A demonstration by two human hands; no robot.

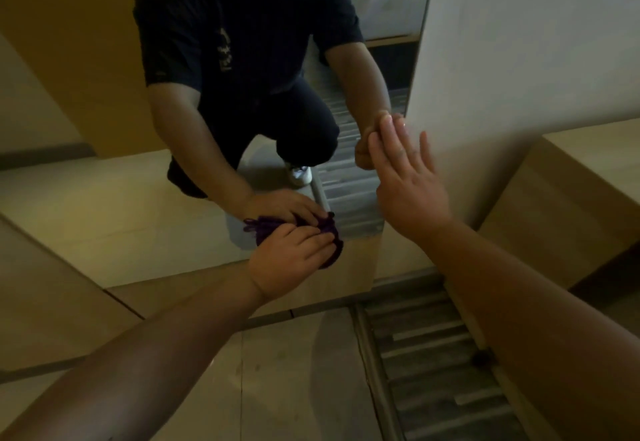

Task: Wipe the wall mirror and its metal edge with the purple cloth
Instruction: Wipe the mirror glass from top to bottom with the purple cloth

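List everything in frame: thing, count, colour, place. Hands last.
wall mirror: 1, reflective, on the wall ahead, reaching down near the floor
metal edge: 1, grey, along the mirror's right side
purple cloth: 1, purple, bunched against the lower mirror glass
wall: 1, off-white, right of the mirror
cabinet: 1, light wood, far right
floor: 1, beige tile with a grey striped strip to the right
reflection of the person: 1, dark clothes, crouching, in the mirror
left hand: 1, presses the cloth on the glass
right hand: 1, fingers straight, at the mirror's right edge
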